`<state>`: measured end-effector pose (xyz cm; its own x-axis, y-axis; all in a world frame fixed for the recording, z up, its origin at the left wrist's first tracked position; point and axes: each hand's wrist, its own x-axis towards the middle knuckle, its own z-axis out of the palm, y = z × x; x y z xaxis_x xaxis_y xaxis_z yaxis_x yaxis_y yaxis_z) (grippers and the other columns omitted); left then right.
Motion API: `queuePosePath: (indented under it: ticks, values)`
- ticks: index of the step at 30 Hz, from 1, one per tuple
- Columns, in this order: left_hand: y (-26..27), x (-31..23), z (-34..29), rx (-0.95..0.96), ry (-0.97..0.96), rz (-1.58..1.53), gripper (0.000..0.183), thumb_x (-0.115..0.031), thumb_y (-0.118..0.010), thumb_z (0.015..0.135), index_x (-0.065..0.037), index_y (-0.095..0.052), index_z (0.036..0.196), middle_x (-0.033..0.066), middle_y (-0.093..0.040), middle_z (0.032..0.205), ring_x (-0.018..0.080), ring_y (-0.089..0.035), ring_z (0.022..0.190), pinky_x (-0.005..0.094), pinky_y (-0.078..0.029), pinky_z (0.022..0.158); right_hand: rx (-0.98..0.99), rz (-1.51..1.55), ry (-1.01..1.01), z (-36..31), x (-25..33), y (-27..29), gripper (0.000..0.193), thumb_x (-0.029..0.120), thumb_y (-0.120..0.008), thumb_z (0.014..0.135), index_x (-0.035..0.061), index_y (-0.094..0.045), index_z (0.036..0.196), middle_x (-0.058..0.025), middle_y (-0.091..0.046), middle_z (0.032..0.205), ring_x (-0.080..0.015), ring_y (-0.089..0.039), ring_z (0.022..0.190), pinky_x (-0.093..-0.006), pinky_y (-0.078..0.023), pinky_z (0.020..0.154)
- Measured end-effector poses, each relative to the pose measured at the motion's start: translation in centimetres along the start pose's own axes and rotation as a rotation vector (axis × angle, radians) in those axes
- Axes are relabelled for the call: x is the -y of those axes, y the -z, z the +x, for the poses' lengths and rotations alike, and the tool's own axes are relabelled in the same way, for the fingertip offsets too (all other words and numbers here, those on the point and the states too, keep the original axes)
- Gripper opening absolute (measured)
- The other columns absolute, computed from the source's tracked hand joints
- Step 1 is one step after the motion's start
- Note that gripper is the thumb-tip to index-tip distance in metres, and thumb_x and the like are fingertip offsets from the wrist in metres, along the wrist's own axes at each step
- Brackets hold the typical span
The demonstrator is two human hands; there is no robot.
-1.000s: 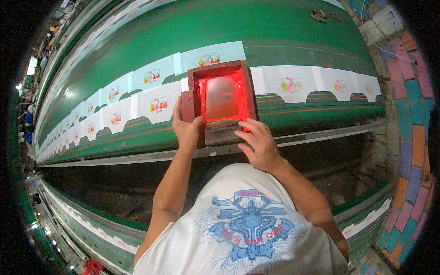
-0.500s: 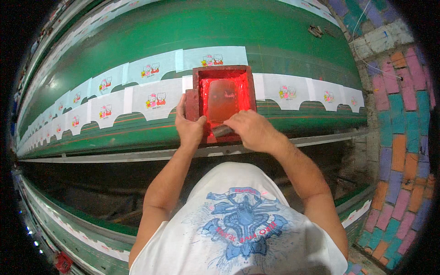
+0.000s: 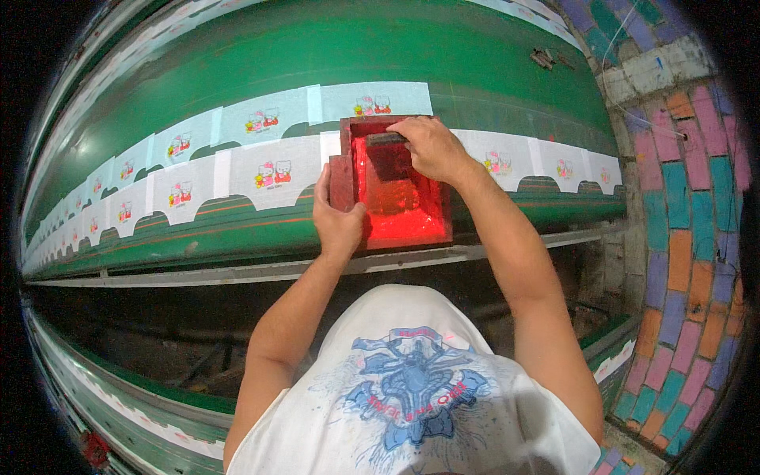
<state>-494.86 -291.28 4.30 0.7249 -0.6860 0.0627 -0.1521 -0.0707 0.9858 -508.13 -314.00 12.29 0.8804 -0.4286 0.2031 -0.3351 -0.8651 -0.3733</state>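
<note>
A red-stained screen printing frame [image 3: 445, 218] lies over the row of white fabric pieces nearest me, with wet red ink [image 3: 404, 226] pooled mostly at its near end. Around the frame's left side wraps my left hand [image 3: 339, 218], thumb on the near side and fingers along the outer edge. At the frame's far end my right hand [image 3: 434, 149] grips a dark squeegee [image 3: 385, 139], its blade down on the mesh. Whatever lies under the frame is hidden. Just left of it, a white fabric piece [image 3: 245, 190] bears a small cartoon print.
A long green table [image 3: 475, 63] carries two rows of printed white pieces [image 3: 507, 146]. A grey metal rail [image 3: 198, 275] edges it near me, with a dark gap below. Small scraps [image 3: 543, 57] lie far right. Multicoloured brick paving [image 3: 681, 261] runs along the right.
My right hand has pushed the squeegee from the frame's near end to its far end. Red ink now shows at the near end. My left hand still holds the frame.
</note>
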Motion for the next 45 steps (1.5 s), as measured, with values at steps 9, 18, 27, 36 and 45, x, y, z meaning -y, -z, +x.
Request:
queuePosePath:
  ticks: [9, 18, 27, 36, 45]
  values:
    - [-0.2, 0.8, -0.1, -0.027, -0.058, -0.001, 0.085, -0.001, -0.084, 0.097, 0.004, -0.048, 0.172, 0.0207, -0.059, 0.168, 0.0299, -0.057, 0.155, 0.0438, -0.044, 0.133, -0.079, -0.119, 0.081, -7.0, 4.9, -2.1, 0.056, -0.001, -0.072, 0.087, 0.0087, -0.078, 0.142, -0.0131, -0.078, 0.132, -0.0355, -0.071, 0.115, -0.0504, -0.055, 0.098]
    - [-0.2, 0.7, -0.1, -0.015, -0.035, -0.027, 0.084, -0.004, -0.086, 0.097, 0.002, -0.048, 0.173, 0.0216, -0.059, 0.168, 0.0305, -0.060, 0.152, 0.0436, -0.045, 0.131, -0.010, -0.018, 0.042, -13.8, 9.7, -1.6, 0.059, -0.003, -0.073, 0.084, 0.0067, -0.077, 0.142, -0.0138, -0.073, 0.140, -0.0372, -0.069, 0.120, -0.0514, -0.055, 0.100]
    - [-0.1, -1.9, -0.1, -0.005, -0.016, 0.061, 0.097, 0.007, -0.084, 0.084, 0.004, -0.045, 0.173, 0.0218, -0.055, 0.172, 0.0306, -0.053, 0.160, 0.0435, -0.041, 0.136, -0.115, 0.193, -0.058, -17.9, 9.2, -0.2, 0.055, 0.016, -0.090, 0.090, 0.0086, -0.076, 0.143, -0.0174, -0.069, 0.150, -0.0394, -0.062, 0.143, -0.0535, -0.051, 0.119]
    - [-9.2, -3.9, -3.2, 0.024, -0.174, -0.052, 0.103, 0.017, -0.081, 0.082, 0.000, -0.043, 0.176, 0.0178, -0.051, 0.176, 0.0294, -0.055, 0.159, 0.0441, -0.042, 0.136, -0.385, 0.533, -0.376, -26.4, 0.3, 1.0, 0.050, 0.008, -0.086, 0.095, 0.0047, -0.076, 0.144, -0.0202, -0.071, 0.154, -0.0379, -0.064, 0.147, -0.0486, -0.048, 0.126]
    - [-23.1, -4.7, -6.3, 0.025, 0.000, -0.044, 0.102, 0.008, -0.083, 0.078, 0.008, -0.044, 0.173, 0.0246, -0.052, 0.176, 0.0323, -0.050, 0.164, 0.0429, -0.036, 0.139, -0.396, 0.470, -0.385, -34.5, -9.6, 6.5, 0.051, 0.015, -0.088, 0.094, 0.0089, -0.077, 0.144, -0.0169, -0.069, 0.156, -0.0424, -0.059, 0.151, -0.0554, -0.044, 0.130]
